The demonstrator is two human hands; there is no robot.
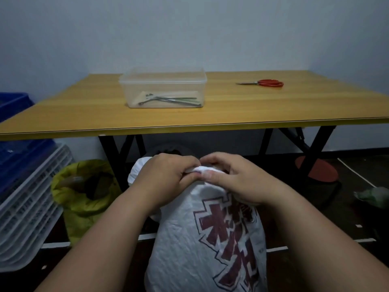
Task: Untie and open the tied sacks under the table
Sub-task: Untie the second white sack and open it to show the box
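Head cam view: low in the middle of the frame there's a white sack [202,249] with dark red print, sitting on the floor just in front of the table [84,114]. Both hands are up at its bunched top. The left hand [166,178] and right hand [233,178] each have fingers curled in, pinching the gathered neck between them.

Lower left, a yellow-green sack [80,199] already sits open under the table edge. Up on the tabletop: a clear plastic box [163,87] in the centre, red-handled scissors [263,83] toward the upper right.
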